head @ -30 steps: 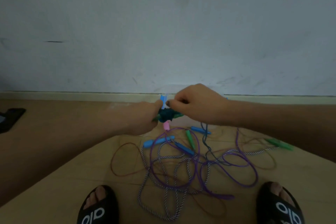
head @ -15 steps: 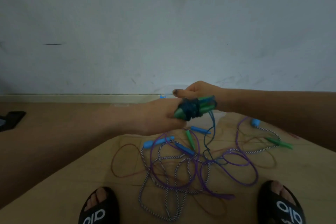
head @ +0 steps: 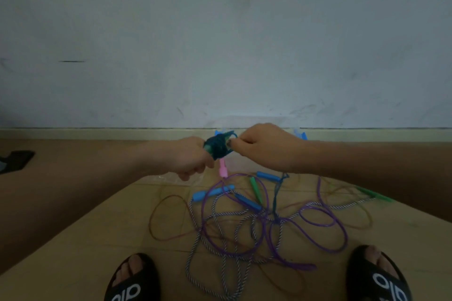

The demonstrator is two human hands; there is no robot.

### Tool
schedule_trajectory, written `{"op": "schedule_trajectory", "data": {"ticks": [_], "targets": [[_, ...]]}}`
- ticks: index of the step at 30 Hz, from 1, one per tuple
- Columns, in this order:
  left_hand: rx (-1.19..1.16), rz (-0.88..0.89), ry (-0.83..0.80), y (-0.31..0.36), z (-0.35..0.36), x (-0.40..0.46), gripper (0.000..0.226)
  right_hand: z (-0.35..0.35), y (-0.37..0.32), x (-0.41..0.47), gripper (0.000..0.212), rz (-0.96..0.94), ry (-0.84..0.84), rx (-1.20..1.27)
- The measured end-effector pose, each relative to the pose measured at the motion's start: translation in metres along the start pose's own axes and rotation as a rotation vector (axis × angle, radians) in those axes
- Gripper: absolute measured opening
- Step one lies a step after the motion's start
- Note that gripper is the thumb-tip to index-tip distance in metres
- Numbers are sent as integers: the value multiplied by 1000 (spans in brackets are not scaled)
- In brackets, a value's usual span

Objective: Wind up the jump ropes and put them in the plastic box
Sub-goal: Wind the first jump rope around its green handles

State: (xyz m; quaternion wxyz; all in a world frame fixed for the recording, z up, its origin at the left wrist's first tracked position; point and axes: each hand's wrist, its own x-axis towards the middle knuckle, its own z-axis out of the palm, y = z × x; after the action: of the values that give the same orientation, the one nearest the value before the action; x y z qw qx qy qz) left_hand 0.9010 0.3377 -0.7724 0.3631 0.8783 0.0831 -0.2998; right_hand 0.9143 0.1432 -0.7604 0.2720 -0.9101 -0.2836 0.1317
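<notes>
Head view: My left hand (head: 190,157) grips the wound jump rope bundle (head: 218,145), fingers curled round its lower end. My right hand (head: 265,146) pinches the dark cord at the bundle's upper right. The bundle is held in the air, in front of the plastic box (head: 254,121), which stands on the floor against the wall (head: 220,32); the box is clear and hard to make out, apparently with blue clips. Below the hands, loose jump ropes (head: 244,222) lie tangled on the floor (head: 85,252): purple, striped and brownish cords with blue, green and pink handles. My two sandals (head: 133,281) flank the tangle at the frame's bottom.
</notes>
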Motion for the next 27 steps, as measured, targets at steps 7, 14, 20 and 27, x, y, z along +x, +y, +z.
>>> {"op": "schedule_trajectory", "data": {"ticks": [7, 14, 20, 27], "targets": [[424, 266, -115, 13, 24, -23, 27, -24, -7, 22, 54, -108, 91, -154], [502, 479, -85, 18, 16, -27, 16, 1, 30, 25, 54, -12, 25, -87], [-155, 230, -97, 24, 11, -24, 15, 22, 58, 6, 44, 170, 27, 3], [-353, 48, 92, 6, -13, 0, 25, 26, 22, -18, 47, 70, -34, -53]]}}
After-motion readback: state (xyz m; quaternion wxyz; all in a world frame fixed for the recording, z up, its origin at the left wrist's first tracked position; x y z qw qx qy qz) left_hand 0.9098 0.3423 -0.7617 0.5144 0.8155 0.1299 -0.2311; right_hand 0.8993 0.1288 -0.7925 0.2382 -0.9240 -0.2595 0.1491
